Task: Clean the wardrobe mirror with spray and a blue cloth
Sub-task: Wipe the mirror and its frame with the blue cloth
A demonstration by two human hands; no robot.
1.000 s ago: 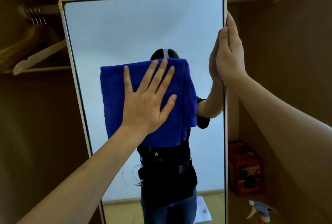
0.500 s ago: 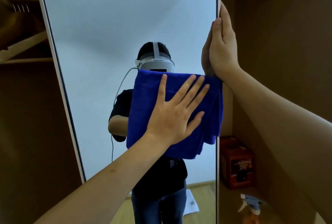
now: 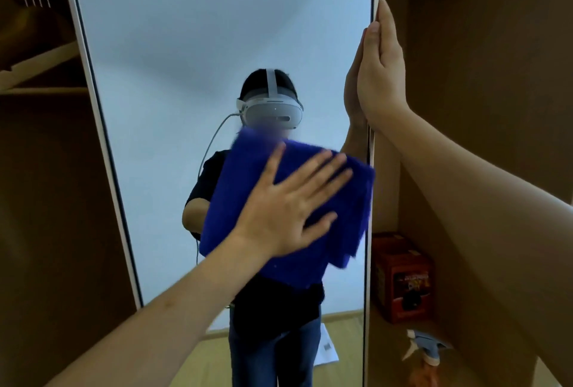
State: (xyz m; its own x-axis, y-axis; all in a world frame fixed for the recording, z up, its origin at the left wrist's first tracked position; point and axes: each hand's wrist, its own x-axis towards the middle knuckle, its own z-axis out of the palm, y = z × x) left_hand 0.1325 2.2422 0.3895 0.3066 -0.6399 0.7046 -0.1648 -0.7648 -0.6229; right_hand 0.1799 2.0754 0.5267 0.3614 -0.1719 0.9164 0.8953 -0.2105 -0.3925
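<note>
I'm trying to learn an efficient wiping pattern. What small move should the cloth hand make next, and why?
Probably sweep back toward the mirror's left side. The left hand presses the blue cloth flat against the mirror's right edge, where the right hand steadies the frame, so no glass remains that way.

No legible text on any surface.

left hand (image 3: 286,213) flat, fingers spread, right hand (image 3: 379,76) upright, fingers straight
</note>
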